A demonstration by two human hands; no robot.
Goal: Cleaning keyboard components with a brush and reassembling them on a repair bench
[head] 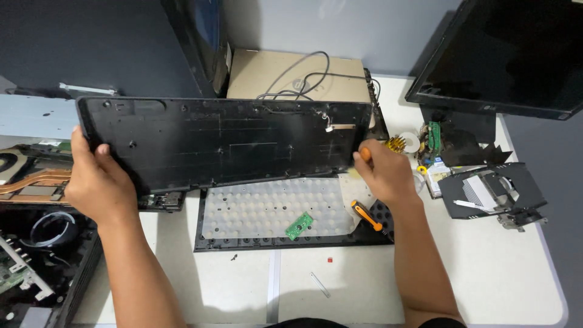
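**Keyboard shell lifted at both ends**

You are holding the black shell [225,143] up off the table [498,273], tilted so its ribbed inner face is turning toward you. It is a long, thin plastic moulding, so judge it light but whippy: held by the ends it will probably flex and twist, and the small posts and clips on the inside look easy to snap. The end edges are the sensible places to grip, and that is where you are taking it.

Your left hand [97,182] is closing around the shell's left end, thumb lying over the inner face and fingers wrapping behind, wrist bent slightly back with the forearm rising from below. Your right hand [382,173] is pressing against the shell's lower right corner while also curling around an orange-handled tool; its tip is hidden, so you cannot tell how much of that grip is bearing on the plastic.

Directly under your right hand the clear dimpled membrane [273,206] is lying in the other half of the keyboard, with a small green board [299,225] resting on it. A second orange screwdriver [367,216] is lying just below your right wrist.
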